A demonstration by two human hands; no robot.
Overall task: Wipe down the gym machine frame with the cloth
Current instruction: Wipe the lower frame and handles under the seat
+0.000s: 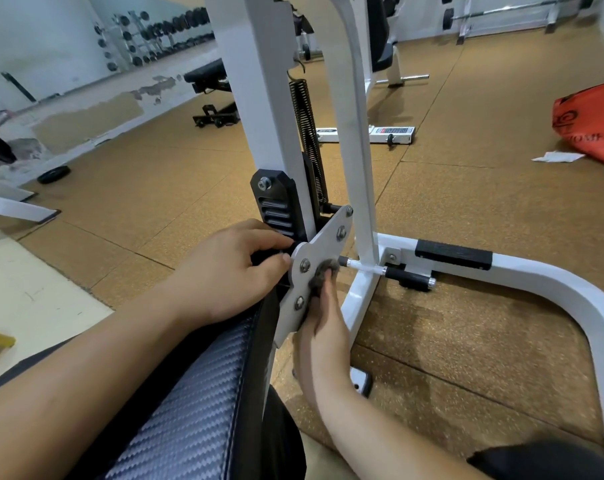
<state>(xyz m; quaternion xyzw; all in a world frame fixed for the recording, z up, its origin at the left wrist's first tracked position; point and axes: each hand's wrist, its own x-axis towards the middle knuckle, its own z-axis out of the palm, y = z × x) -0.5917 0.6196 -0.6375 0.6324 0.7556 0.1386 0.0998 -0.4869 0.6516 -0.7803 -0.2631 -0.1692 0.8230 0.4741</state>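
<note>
The gym machine frame (359, 188) is white, with two uprights and a curved base tube on the right. A white bolted bracket plate (323, 258) sits at its lower joint. My right hand (323, 320) reaches up from below and presses a small dark grey cloth (323, 271) against that plate, fingers wrapped into the cloth. My left hand (231, 271) grips the black part at the plate's left edge, thumb and fingers curled round it. Most of the cloth is hidden under my fingers.
A padded carbon-pattern seat (189, 403) lies under my left forearm. A black spring (309, 140) runs up the frame. On the cork-coloured floor are a red bag (591, 123), a bench (210, 84) and a weight plate (53, 174); dumbbell racks (155, 32) stand far back.
</note>
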